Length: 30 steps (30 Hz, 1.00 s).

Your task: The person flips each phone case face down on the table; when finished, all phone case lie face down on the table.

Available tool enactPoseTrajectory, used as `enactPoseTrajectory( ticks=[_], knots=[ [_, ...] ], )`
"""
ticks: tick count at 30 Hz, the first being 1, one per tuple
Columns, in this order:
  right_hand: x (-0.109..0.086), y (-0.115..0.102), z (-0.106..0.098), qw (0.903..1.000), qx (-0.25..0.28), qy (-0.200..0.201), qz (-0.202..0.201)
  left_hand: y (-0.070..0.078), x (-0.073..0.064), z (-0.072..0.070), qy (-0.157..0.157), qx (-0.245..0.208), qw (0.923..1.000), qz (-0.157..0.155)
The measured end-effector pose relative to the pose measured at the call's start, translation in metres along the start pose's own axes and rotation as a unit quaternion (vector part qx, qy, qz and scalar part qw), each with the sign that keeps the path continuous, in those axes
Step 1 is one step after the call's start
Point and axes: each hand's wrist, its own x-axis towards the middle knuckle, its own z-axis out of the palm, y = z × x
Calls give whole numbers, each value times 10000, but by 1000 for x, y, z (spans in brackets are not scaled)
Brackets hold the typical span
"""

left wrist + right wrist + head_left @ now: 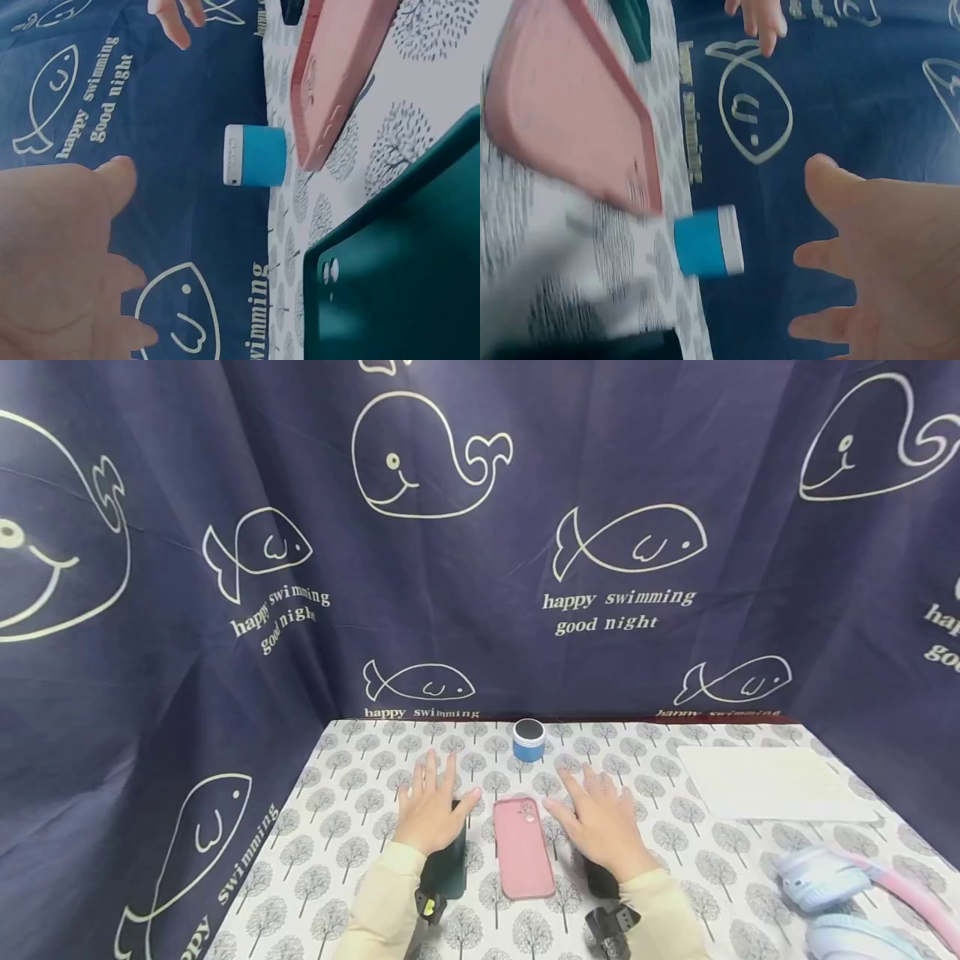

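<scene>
Both hands hover palm down over the table with fingers spread, holding nothing. My left hand (pixel 429 814) is above a dark green phone case (pixel 448 867), which it partly covers in the head view; the left wrist view shows the case's open inside (pixel 397 285). Over a black phone case or phone (pixel 602 878), mostly hidden beneath it, is my right hand (pixel 606 827). Between the hands lies a pink phone case (pixel 522 852), its camera cutout at the far end. Beyond them stands a small blue cylinder with a white rim and dark top (pixel 528 742).
A white flat board or keyboard-like slab (pixel 776 783) lies at the back right. Light blue and pink headphones (pixel 840 893) rest at the front right. The tablecloth (pixel 315 860) has a tree print. A dark blue curtain (pixel 480 568) with whale and fish drawings hangs behind and beside the table.
</scene>
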Motion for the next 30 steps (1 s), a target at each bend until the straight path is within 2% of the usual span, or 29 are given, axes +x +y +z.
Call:
enactPoseTrajectory(
  ticks=[4, 8, 14, 18, 23, 30],
  knots=[
    [7, -28, 12, 9990, 265, -105, -337, -10, 3, -8, -261, -66, 9995, -161],
    [13, -61, 29, 9974, 491, -135, -507, -21, 2, -16, -522, 77, 9983, -242],
    [15, -97, 58, 9937, 777, -253, -769, -33, -3, -19, -648, 83, 9968, -470],
    [10, -105, 74, 9928, 905, -280, -727, -38, -4, -9, -662, 66, 9968, -452],
    [7, -106, 84, 9935, 916, 41, -670, -44, 0, 8, -595, 109, 9971, -454],
    [11, -109, 93, 9894, 1243, 193, -722, -45, 1, 10, -594, 30, 9971, -473]
  ],
)
